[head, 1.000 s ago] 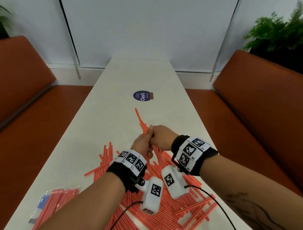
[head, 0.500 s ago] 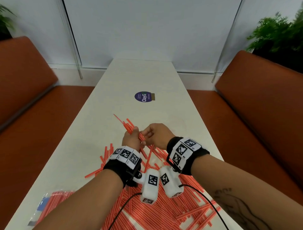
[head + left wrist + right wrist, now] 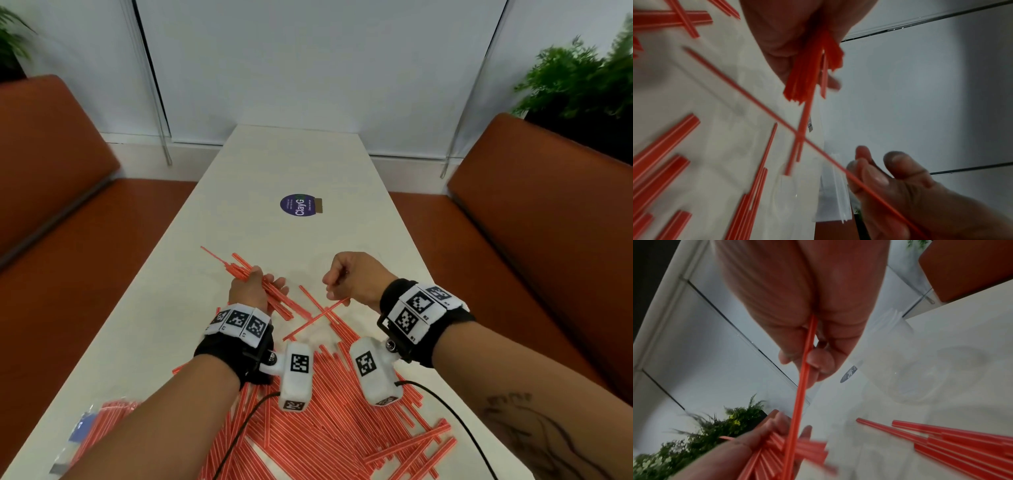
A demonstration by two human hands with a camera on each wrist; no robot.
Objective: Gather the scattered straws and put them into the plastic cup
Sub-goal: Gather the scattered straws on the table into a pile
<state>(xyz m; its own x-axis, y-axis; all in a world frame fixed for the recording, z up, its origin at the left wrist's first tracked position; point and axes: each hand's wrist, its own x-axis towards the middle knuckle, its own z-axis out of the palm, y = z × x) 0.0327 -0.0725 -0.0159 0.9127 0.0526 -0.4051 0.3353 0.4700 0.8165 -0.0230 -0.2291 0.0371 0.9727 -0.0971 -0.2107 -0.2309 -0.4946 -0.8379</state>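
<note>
My left hand (image 3: 255,287) grips a bundle of red straws (image 3: 239,270) that points to the far left over the white table (image 3: 291,154). My right hand (image 3: 337,289) pinches one single straw (image 3: 318,318) near its end; that straw slants down to the left between the hands. In the right wrist view the thumb and fingers (image 3: 818,360) close on this straw (image 3: 799,395), and the clear plastic cup (image 3: 920,378) stands just beyond on the table. The left wrist view shows the bundle (image 3: 809,69) in the left palm. A large pile of loose straws (image 3: 325,411) lies under my wrists.
A clear bag with more straws (image 3: 92,431) lies at the table's near left edge. A round purple sticker (image 3: 298,205) marks the middle of the table. Orange benches (image 3: 534,222) flank both long sides, with plants (image 3: 582,78) behind them.
The hands were joined at the bundle and have moved apart. The left hand swung the bundle to the left; the right hand drew back to the right, now pinching a single straw.
</note>
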